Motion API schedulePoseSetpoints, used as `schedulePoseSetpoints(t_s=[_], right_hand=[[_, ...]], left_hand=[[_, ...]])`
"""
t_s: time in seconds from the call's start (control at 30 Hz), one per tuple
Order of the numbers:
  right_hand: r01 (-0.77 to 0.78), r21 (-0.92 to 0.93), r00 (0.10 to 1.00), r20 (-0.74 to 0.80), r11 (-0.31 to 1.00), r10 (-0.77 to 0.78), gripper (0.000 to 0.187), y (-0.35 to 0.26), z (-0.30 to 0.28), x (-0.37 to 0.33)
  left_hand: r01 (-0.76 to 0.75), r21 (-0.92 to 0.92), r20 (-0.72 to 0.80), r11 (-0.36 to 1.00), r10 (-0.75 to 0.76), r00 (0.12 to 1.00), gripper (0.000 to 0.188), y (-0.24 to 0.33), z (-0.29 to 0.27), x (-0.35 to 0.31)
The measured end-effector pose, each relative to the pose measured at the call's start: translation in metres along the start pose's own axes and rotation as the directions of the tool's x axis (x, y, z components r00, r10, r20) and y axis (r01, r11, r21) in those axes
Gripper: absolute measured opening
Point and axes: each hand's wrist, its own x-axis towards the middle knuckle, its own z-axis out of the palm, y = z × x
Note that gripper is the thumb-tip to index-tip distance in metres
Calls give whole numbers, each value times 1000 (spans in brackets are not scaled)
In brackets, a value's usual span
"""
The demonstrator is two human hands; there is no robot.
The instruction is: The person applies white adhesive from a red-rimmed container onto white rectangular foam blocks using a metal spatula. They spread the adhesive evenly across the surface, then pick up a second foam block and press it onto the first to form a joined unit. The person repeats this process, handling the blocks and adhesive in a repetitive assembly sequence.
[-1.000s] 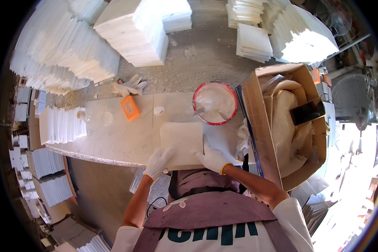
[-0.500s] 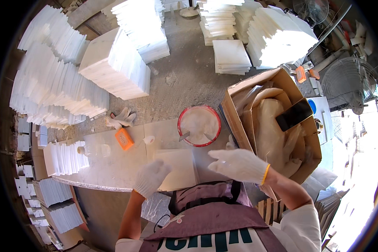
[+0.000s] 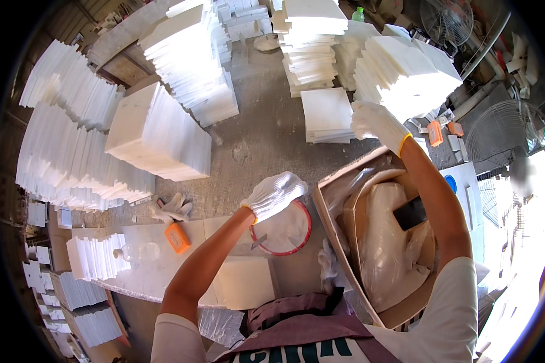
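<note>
While both gloved hands rose, left hand [image 3: 275, 195] over red bowl [image 3: 283, 228], right hand [image 3: 374, 124] raised

Bare grey concrete floor [image 3: 266, 145] ran open toward twelve o'clock, a lane between tall stacks of white square tiles [image 3: 163, 133] at ten and more white tile stacks [image 3: 406, 72] at one. On the bench [image 3: 145, 272], a red-rimmed round bowl [image 3: 284, 233] blocked the centre; an open brown cardboard box [image 3: 345, 242] walled off three o'clock.

Gloved left hand [image 3: 275, 193] over red-rimmed bowl [image 3: 284, 230], right hand [image 3: 375, 123] raised
</note>
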Motion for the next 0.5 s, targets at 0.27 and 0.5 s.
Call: schedulePoseSetpoints(t_s=[0.27,0.5], right_hand=[[-490,-531,804,-581,691,123,53,-21,33,62],[-548,-686,801,-595,478,63,56,20,-24,85]], left_hand=[[562,-463,21,685,-626,780,54,-52,20,101],[587,-402,-129,703,-678,724,76,-64,20,158]])
